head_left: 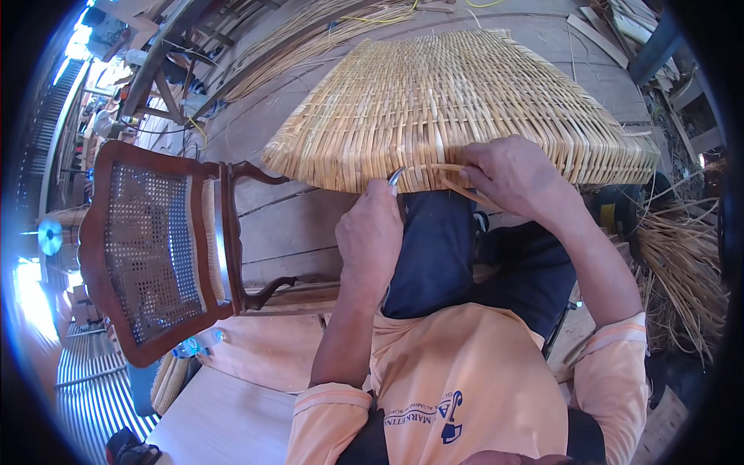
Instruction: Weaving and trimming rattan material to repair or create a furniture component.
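A large woven rattan panel (457,93) slopes away in front of me, its near edge over my knees. My left hand (370,232) is closed round a small metal tool (396,177) with a bright, curved, pointed tip. That tip touches the weave at the near edge; the rest of the tool is hidden in my fist. To its right, my right hand (515,174) pinches a rattan strip (457,186) against the same edge. The strip bends in a loop below my fingers, and one end runs left along the weave.
On the left lies a dark wooden chair (213,310) with a cane back, tipped over. Loose rattan strands (686,271) are heaped at the right. Long rattan poles (271,62) lie on the plank floor beyond the panel. A plastic bottle (190,347) lies beside the chair.
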Demonstrator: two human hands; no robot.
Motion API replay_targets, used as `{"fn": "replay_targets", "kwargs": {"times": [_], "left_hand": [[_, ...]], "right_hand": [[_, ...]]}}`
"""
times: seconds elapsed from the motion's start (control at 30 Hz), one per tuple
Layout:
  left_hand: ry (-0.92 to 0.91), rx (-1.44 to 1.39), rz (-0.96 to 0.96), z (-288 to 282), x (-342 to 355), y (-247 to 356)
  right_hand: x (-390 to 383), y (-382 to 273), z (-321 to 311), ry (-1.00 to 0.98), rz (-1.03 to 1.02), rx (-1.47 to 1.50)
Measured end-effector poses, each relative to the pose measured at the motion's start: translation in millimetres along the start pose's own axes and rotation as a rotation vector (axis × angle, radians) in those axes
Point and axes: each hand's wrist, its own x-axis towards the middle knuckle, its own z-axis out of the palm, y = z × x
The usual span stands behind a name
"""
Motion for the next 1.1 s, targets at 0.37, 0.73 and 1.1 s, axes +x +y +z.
{"fn": "replay_targets", "kwargs": {"times": [0.37,0.73,1.1], "left_hand": [[-0.037,-0.046,0.027,3,-2,-5],[0.122,-0.552,-0.035,43,-4,-16],[0.084,-0.833,-0.145,62,-7,-21]], "right_hand": [[2,5,1,0.019,-0.046,-0.034],[1,0,-3,-0.041,0.039,0.030],[2,4,-4,-0.026,-0.023,0.058]]}}
